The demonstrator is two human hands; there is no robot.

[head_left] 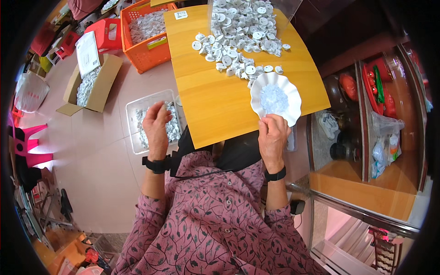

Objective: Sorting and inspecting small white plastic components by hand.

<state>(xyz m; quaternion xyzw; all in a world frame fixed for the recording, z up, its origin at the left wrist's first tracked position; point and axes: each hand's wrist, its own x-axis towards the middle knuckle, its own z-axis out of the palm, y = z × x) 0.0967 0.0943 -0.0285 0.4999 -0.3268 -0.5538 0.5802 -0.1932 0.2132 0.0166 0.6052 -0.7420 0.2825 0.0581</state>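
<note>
Two hands are at work over a yellow wooden bench (215,101). The left hand (156,126) is raised above a clear plastic bin (137,107) on the floor just left of the bench; its fingers are curled together at the tips, pinched on something too small to make out. The bin holds small white parts, and its long axis runs away from the person, alongside the bench edge.

The right hand (273,135) is closed on the near rim of a white scalloped dish (275,97), fingers bunched at the edge. The dish lies flat at the near right corner of the bench, open side up, with a heap of tiny pale bits in its hollow. It is nearly round, so it has no clear long axis.

Beyond the dish, touching its far rim, a pile of white round plastic caps (238,32) spreads from a clear bag toward the far end of the bench. An orange crate (142,55) and a cardboard box (103,82), both with white parts inside, stand on the floor to the left.
</note>
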